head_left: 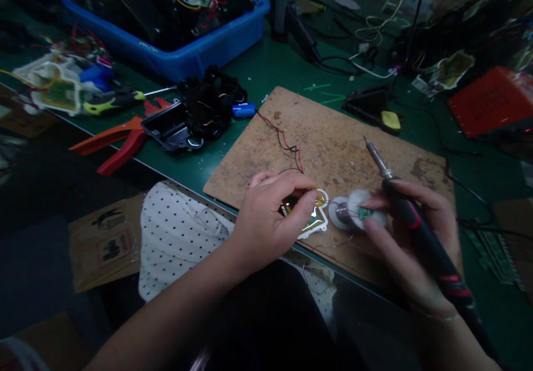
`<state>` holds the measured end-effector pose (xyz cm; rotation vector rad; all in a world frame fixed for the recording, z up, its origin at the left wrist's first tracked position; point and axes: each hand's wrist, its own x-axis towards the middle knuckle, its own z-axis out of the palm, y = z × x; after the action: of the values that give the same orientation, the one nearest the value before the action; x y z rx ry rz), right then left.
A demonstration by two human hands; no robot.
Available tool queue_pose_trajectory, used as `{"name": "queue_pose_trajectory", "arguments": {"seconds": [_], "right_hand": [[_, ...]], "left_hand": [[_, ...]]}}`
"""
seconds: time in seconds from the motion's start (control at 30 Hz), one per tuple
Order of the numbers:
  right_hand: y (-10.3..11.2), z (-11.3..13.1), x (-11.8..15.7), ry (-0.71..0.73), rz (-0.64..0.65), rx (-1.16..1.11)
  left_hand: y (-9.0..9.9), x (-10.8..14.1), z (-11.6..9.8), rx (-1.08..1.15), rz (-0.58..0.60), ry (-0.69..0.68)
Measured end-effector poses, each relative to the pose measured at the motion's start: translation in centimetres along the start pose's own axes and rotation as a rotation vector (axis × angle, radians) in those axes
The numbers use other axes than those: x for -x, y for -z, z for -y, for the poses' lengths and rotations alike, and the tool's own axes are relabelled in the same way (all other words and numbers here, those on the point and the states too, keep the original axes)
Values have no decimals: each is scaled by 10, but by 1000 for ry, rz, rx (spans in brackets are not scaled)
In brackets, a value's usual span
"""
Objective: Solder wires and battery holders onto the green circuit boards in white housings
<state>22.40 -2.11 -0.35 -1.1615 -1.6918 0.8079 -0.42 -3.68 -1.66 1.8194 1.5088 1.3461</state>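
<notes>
My left hand (270, 210) is closed over a white plastic housing (314, 225) that has a circuit board inside. Its thumb and forefinger pinch thin wires at the housing's upper edge; whether the other fingers grip the housing is hidden. In my right hand (420, 232) lies a soldering iron (412, 210), its metal tip pointing up and away. The thumb and a fingertip of that hand also pinch a small green circuit board (365, 212), with thin wires running toward the left hand. Behind the small board are a solder spool (342, 213) and a blurred whitish round thing.
Under the work lies a worn wooden board (325, 143). Red and black wires lead to a blue cell (244, 110). Left are black housings (208, 104), red-handled pliers (125, 138) and a blue bin (216, 49). A yellow sponge (391, 120) and red box (491, 101) stand right.
</notes>
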Motion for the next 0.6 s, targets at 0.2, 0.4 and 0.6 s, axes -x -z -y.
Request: {"name": "queue_pose_trajectory", "arguments": {"seconds": [0.2,0.4,0.6], "right_hand": [[0,0,0,11,-3,23],[-1,2,0,-9,-5,1],[0,3,0,-24,2,2]], "left_hand": [[-1,-2,1,44,18,89],[0,-7,-1,194,87,177],[1,-9,-2,226,98,208]]}}
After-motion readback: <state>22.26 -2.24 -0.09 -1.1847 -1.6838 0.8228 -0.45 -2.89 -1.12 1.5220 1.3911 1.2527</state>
